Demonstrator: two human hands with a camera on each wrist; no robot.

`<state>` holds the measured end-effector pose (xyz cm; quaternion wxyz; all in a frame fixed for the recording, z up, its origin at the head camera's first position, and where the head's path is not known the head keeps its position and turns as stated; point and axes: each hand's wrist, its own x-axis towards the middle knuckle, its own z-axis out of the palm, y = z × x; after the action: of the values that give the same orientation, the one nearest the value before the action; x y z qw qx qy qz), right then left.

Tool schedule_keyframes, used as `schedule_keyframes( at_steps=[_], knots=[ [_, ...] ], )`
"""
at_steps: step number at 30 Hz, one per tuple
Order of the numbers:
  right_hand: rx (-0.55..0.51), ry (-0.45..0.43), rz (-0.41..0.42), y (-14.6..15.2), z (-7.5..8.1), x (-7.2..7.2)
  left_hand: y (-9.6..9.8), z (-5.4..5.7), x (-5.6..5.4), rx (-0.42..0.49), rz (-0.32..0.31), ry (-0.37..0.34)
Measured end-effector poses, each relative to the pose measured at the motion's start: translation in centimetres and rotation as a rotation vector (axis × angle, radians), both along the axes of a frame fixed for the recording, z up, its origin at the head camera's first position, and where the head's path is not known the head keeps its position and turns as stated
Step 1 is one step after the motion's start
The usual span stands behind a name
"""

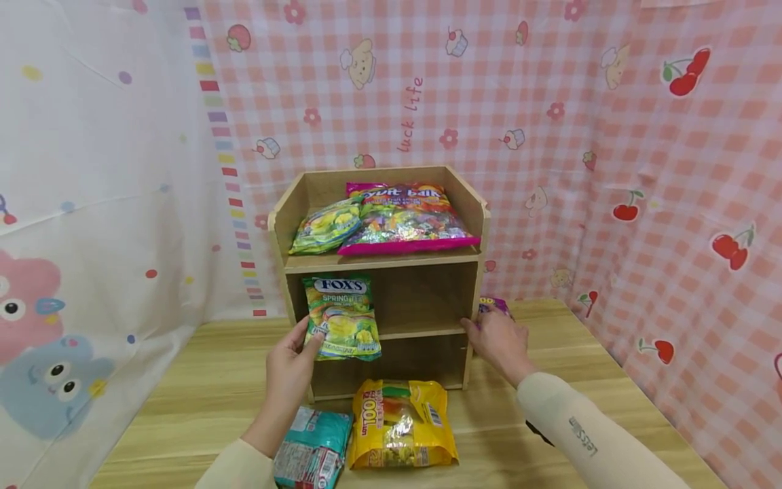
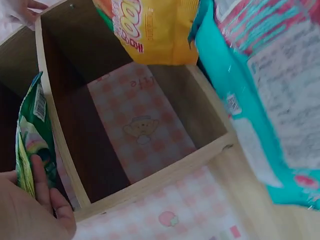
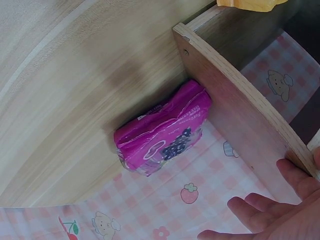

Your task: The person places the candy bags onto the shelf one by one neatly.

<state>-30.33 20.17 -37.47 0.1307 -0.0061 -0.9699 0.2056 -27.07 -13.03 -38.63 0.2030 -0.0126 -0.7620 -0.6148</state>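
My left hand holds a green FOX'S candy bag by its left side, thumb in front. The bag stands upright before the left part of the middle compartment of a wooden shelf unit. In the left wrist view the fingers lie along the green bag. At the unit's right side panel, my right hand touches the front edge, with spread fingers along the outer face. A purple candy bag with a dark fruit picture lies beside that panel, apart from the fingers.
On the top shelf lie a large pink-edged candy bag and a smaller green-yellow bag. In front of the unit, a yellow bag and a teal bag lie on the wooden table. Patterned cloth hangs behind.
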Motion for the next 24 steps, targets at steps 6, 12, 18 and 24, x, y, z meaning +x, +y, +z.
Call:
schedule_keyframes(
  at_steps=[6, 12, 18, 24],
  knots=[
    [-0.004, 0.009, -0.006, 0.1, -0.2, 0.0, -0.5, -0.1, -1.2, -0.529, 0.217, 0.117],
    [-0.001, -0.009, 0.003, 0.2, -0.3, 0.0, -1.6, -0.6, -1.5, -0.857, 0.331, 0.261],
    [0.008, -0.011, 0.008, 0.2, -0.3, -0.1, -1.5, -0.8, -1.4, -0.926, 0.317, 0.62],
    [0.014, -0.006, 0.012, 0.1, -0.2, -0.1, -0.4, -0.9, -1.0, -1.092, 0.063, 0.821]
  ],
)
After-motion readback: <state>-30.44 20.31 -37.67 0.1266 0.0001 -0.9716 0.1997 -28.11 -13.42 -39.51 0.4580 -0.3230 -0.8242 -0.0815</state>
